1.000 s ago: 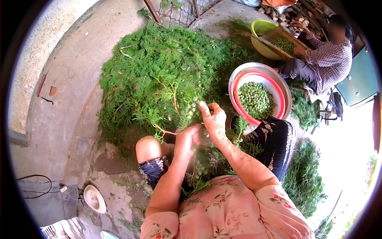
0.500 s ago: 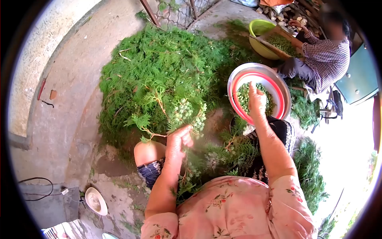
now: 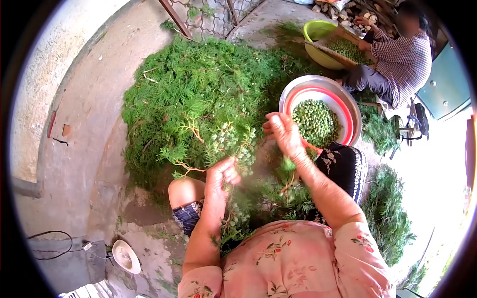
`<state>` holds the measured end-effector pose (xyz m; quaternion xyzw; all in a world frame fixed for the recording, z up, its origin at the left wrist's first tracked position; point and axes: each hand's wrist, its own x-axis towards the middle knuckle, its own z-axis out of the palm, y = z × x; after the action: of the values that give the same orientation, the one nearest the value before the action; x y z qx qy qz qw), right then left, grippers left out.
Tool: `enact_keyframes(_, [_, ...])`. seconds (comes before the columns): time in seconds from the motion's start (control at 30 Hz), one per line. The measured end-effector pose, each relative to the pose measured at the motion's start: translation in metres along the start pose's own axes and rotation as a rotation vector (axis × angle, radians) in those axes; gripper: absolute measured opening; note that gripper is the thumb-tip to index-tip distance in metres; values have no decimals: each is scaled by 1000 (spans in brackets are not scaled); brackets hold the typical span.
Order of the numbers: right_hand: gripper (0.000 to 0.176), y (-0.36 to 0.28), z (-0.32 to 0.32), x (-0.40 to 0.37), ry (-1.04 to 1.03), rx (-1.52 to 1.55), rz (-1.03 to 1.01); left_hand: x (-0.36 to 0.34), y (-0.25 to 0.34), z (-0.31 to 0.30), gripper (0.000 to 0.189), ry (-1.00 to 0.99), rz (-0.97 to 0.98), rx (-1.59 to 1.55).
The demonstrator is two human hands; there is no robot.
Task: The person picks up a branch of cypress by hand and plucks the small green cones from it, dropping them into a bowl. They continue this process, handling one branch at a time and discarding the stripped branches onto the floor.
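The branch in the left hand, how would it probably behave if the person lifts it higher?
The branch would probably feel light: its stem looks thin and its leaves feathery. It might sway, since it extends well beyond the left hand. The green cones clustered on it could add some weight there; how firmly they attach cannot be seen.

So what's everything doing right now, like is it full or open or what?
Left hand: closed around a sprig.
Sprig: bears pale green cones.
Right hand: fingers curled; can't tell if it's holding anything.
Red-rimmed bowl: open, partly filled with small green cones.
Metal basin: open, with the red-rimmed bowl inside.
Tray: loaded with small green pieces.
Green basin: open, partly covered by the tray.
Branches: loosely heaped.
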<state>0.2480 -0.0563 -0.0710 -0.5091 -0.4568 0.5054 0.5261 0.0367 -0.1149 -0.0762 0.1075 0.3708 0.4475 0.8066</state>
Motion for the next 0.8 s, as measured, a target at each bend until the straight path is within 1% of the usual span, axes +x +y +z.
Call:
enact_keyframes(0.03, [35,-1,12,-6,-69,2,-34,0,-1,1,14,7,-2,8])
enact_keyframes(0.07, [33,-7,23,-15,-70,16,-40,-1,-1,3,14,14,-4,15])
enact_keyframes(0.1, [31,-3,32,-18,-25,-101,-162,-1,-2,5,14,21,-6,21])
enact_keyframes(0.17, [28,-3,46,-25,18,-191,-144,-2,-2,7,15,6,-12,30])
enact_keyframes(0.2, [25,2,55,-26,119,-197,-200,-2,-3,8,15,2,-14,36])
enact_keyframes(0.23, [23,6,59,-26,126,-129,-160,-2,-3,8,15,-1,-16,42])
enact_keyframes(0.3, [25,9,63,-26,207,-232,-130,-2,-4,8,15,2,-20,32])
enact_keyframes(0.43, [29,13,64,-22,243,-356,-137,-3,-5,11,15,63,-35,60])
enact_keyframes(0.5, [30,12,66,-23,242,-370,-118,-2,-8,10,11,45,-35,57])
enact_keyframes(0.53, [27,15,67,-22,279,-363,-83,-2,-9,11,9,34,-34,57])
enact_keyframes(0.63, [24,16,63,-18,323,-418,-73,-5,-7,16,9,7,-58,79])
enact_keyframes(0.7, [25,18,55,-14,281,-415,-153,-6,-7,18,9,6,-75,79])
enact_keyframes(0.77, [27,19,49,-11,249,-531,-209,-6,-9,19,9,2,-85,77])
enact_keyframes(0.8, [27,18,47,-10,228,-524,-161,-6,-10,19,9,-1,-87,77])
